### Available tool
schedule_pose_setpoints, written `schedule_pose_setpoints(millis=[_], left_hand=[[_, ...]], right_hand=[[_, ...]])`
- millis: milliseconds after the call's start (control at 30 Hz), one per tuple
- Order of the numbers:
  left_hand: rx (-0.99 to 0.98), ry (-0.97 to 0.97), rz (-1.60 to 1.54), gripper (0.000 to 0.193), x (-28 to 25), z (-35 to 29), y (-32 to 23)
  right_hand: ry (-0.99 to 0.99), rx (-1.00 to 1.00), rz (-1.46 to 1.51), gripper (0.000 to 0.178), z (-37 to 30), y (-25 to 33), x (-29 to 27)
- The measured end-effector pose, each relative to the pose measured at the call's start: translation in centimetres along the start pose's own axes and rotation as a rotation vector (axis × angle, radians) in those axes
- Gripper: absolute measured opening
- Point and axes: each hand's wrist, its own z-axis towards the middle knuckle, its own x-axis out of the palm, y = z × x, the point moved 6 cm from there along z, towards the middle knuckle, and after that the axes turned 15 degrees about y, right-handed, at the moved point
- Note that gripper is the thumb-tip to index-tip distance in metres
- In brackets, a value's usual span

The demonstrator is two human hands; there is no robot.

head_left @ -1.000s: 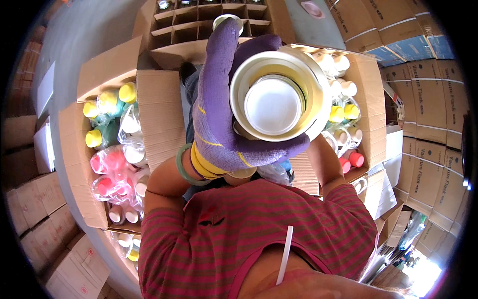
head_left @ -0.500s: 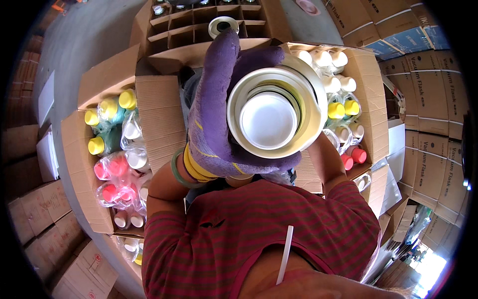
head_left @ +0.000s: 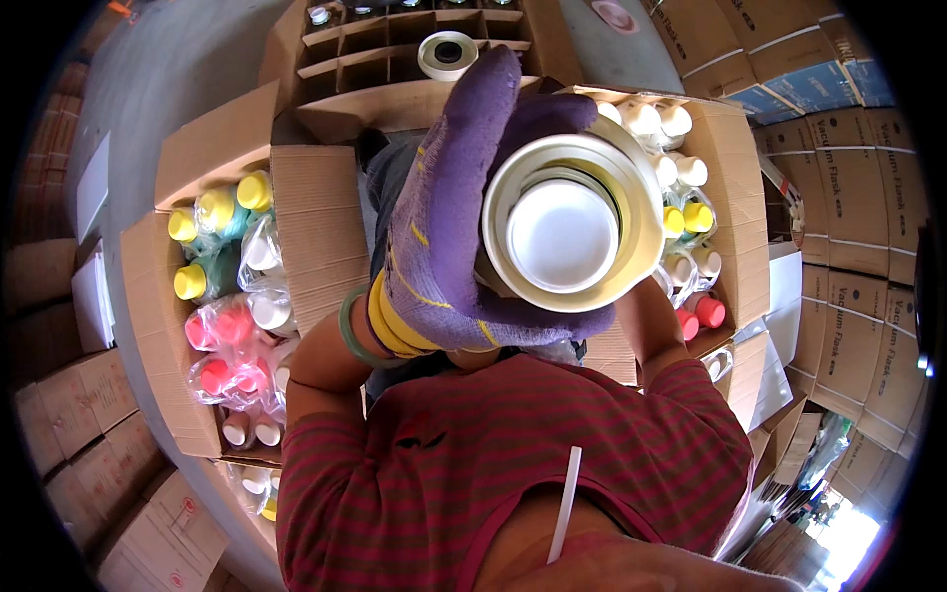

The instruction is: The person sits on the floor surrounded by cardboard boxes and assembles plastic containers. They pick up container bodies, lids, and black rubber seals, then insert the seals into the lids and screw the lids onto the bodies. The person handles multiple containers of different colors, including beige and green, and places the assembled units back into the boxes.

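As the left hand (head_left: 434,232) clasps a container (head_left: 563,235), right hand hidden, base unseen

the head-worn fisheye looked steeply down, close above the gloved left hand (head_left: 439,217) and the striped shirt (head_left: 493,424).

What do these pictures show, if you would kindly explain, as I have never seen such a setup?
There is no machine here: a person works by hand. Everything is seen from a wide fisheye camera on that person's head, looking down, so straight edges bend. The gloved left hand holds a round, pale container, its rim facing the camera. The right hand is hidden behind it. Capped bottles sit in the left box and the right box; ahead is a divided box.
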Motion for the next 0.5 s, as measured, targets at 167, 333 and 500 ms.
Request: schedule_pose_setpoints(millis=[167,333,500], left_hand=[[0.039,0.004,0.021,0.141,0.2,0.3,-0.5],[0.099,0.018,0.028,0.142,0.2,0.7,-0.5],[0.154,0.056,0.014,0.142,-0.4,1.3,-0.3]], right_hand=[[-0.001,0.010,0.001,0.063,-2.1,0.2,-0.3],[0.000,0.017,0.003,0.063,-2.8,0.3,-0.6],[0.002,0.023,-0.008,0.063,-1.5,0.1,-0.4]])
